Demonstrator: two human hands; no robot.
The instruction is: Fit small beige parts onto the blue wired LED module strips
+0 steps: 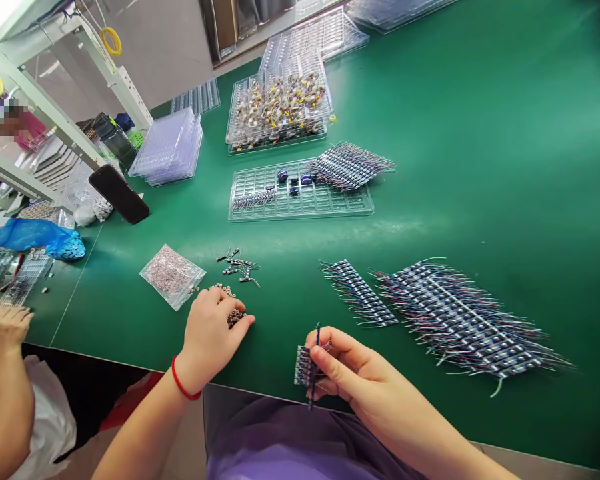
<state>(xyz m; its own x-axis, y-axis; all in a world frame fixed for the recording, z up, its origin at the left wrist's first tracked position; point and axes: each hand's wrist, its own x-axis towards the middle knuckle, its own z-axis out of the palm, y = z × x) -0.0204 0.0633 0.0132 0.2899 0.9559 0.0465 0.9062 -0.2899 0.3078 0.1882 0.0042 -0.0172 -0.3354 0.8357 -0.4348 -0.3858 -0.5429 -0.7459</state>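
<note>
In the head view my right hand (353,370) pinches a strip of small wired circuit boards (303,365) between thumb and fingers near the table's front edge. A thin dark edge of it stands upright by my thumb. My left hand (213,333), with a red cord at the wrist, rests over a pile of tiny brown round parts (236,319). Its thumb is spread away from the fingers, and some parts lie between them. Just beyond are several loose small pieces with wires (240,268). A clear bag of similar tiny parts (170,275) lies beyond my left hand.
To the right lie a narrow wired board strip (363,293) and a wider wired panel (470,320). Farther back are a clear tray (300,208), a stack of wired panels (353,165), filled trays (280,110), and a phone (120,193). A co-worker's hand (10,327) shows left.
</note>
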